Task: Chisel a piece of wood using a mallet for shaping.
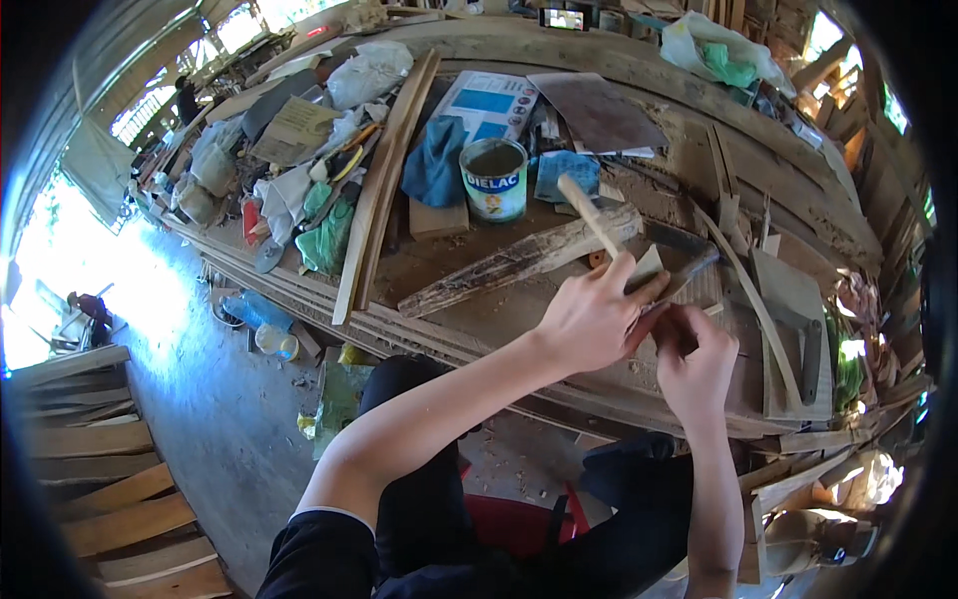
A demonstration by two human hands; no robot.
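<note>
My left hand [597, 317] is closed around a pale, slim wooden stick [591, 215], whose rounded end points up and away to the left. Close beside it, my right hand [699, 361] is closed too, thumb and fingers pinched against the left fingertips. What the right fingers grip is hidden. A thin greyish strip [696, 265] slants up to the right past the fingertips; I cannot tell whether it is held or lies behind. Under and beyond the hands, a rough, weathered wood block [519, 262] lies diagonally on the workbench [479, 329].
A tin can [494, 182] stands beyond the block, between blue cloths [435, 162]. Long wood strips [387, 185] and a heap of bags and tools lie left. A handsaw [813, 349] and a curved wood strip [750, 290] are on the right. Stacked planks [110, 469] sit lower left.
</note>
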